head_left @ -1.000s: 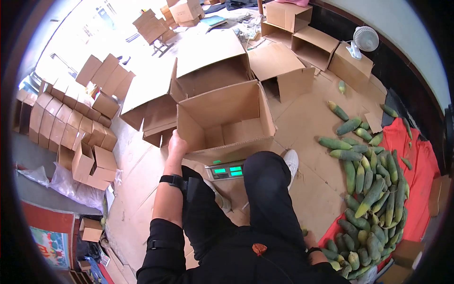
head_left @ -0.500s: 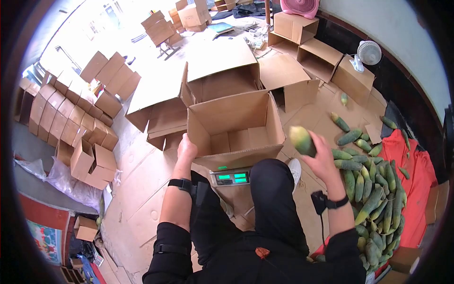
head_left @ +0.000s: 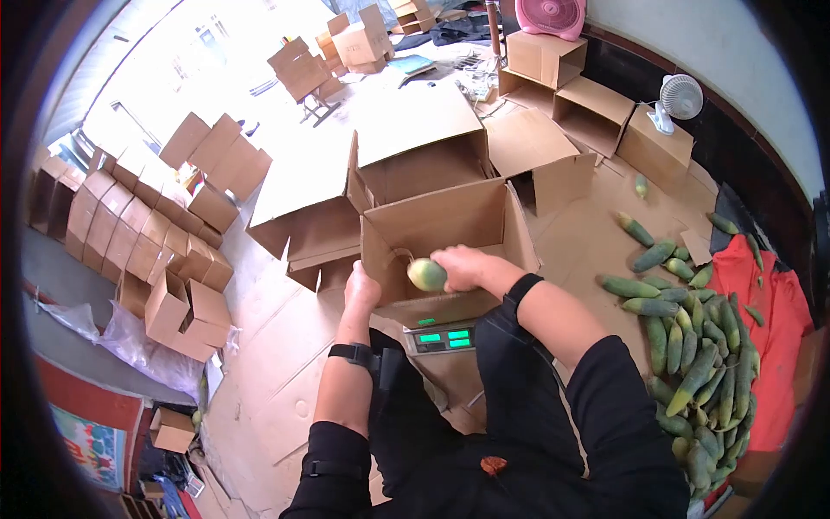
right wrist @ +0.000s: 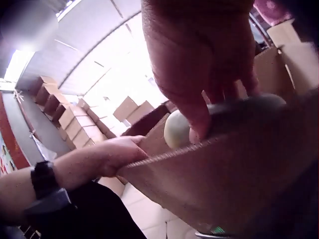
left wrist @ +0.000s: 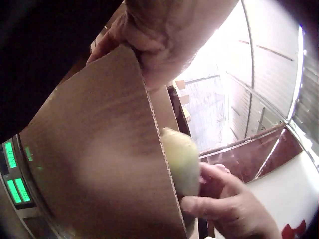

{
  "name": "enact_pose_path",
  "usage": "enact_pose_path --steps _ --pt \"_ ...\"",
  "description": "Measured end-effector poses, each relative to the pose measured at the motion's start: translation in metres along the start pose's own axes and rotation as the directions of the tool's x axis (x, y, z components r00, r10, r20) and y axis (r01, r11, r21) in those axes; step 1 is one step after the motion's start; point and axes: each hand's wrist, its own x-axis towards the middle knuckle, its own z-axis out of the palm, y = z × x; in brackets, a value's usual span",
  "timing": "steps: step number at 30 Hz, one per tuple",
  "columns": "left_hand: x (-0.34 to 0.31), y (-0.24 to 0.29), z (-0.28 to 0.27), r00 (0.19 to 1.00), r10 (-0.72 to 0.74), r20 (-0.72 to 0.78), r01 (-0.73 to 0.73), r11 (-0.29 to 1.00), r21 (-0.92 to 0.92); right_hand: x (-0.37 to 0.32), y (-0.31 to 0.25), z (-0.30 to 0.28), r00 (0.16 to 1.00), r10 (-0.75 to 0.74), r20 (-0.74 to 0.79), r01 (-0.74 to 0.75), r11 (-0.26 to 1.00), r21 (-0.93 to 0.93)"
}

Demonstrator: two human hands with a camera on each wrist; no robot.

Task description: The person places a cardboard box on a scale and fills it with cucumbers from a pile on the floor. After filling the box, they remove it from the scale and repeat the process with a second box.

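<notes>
An open-topped cardboard box [head_left: 437,209] stands on a digital scale [head_left: 443,340] with lit green displays, in front of the person's knees. The left hand [head_left: 361,288] grips the box's near left corner; in the left wrist view its fingers go over the cardboard edge. The right hand [head_left: 463,267] holds a green radish [head_left: 427,275] with a pale yellowish end over the box opening. In the right wrist view, thumb and fingers straddle the radish [right wrist: 177,130] just above the near rim. The box's bottom is partly hidden by the hand and radish.
Many more radishes [head_left: 700,372] lie heaped on a red cloth [head_left: 769,329] at the right. Larger open boxes [head_left: 424,130] stand behind the scale. Folded cartons [head_left: 130,229] line the left side. A white fan [head_left: 681,97] and a pink fan [head_left: 551,16] are at the back right.
The right hand came up from the heap at the right with a radish and moved left to over the box. The left hand stays on the box corner.
</notes>
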Motion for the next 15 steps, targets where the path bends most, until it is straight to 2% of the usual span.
enact_pose_path --steps 2,4,5,7,8,10,11,12,13,15 --pt "0.001 0.001 -0.002 1.0 -0.016 0.019 0.015 1.0 0.027 0.0 0.012 0.02 0.991 0.046 0.129 -0.045 0.999 -0.011" --pt "0.002 -0.003 0.001 0.999 -0.016 0.033 0.017 0.999 -0.037 -0.003 0.02 0.022 0.979 0.056 0.198 -0.06 0.998 0.017" --pt "0.003 -0.004 0.002 0.999 -0.017 0.034 0.018 0.999 -0.037 -0.006 0.026 0.02 0.978 0.055 0.199 -0.06 0.998 0.017" --pt "0.005 -0.005 0.005 1.0 -0.001 0.005 0.001 1.0 -0.016 -0.018 0.036 0.015 0.988 0.077 0.134 -0.099 0.981 0.166" --pt "0.004 -0.002 0.004 1.0 0.0 0.009 0.0 1.0 -0.015 -0.028 0.039 0.014 0.988 0.08 0.136 -0.102 0.98 0.168" --pt "0.003 0.001 0.003 1.0 -0.012 -0.004 0.012 1.0 0.01 -0.055 0.044 0.011 0.989 -0.009 -0.15 0.074 0.899 0.432" --pt "0.007 -0.002 0.005 1.0 -0.013 -0.008 0.013 1.0 -0.001 -0.073 0.042 0.004 0.989 0.002 -0.146 0.063 0.897 0.437" --pt "0.01 -0.007 0.009 1.0 0.008 -0.022 -0.008 1.0 0.022 -0.096 0.039 -0.002 0.944 0.068 -0.322 0.145 0.792 0.593" --pt "0.012 -0.01 0.011 0.999 0.03 -0.045 -0.028 0.998 0.054 -0.117 0.04 -0.001 0.865 0.182 -0.468 0.246 0.659 0.711" --pt "0.021 -0.017 0.02 0.995 0.054 -0.084 -0.045 0.993 0.107 -0.155 0.069 0.017 0.73 0.38 -0.567 0.324 0.538 0.778"
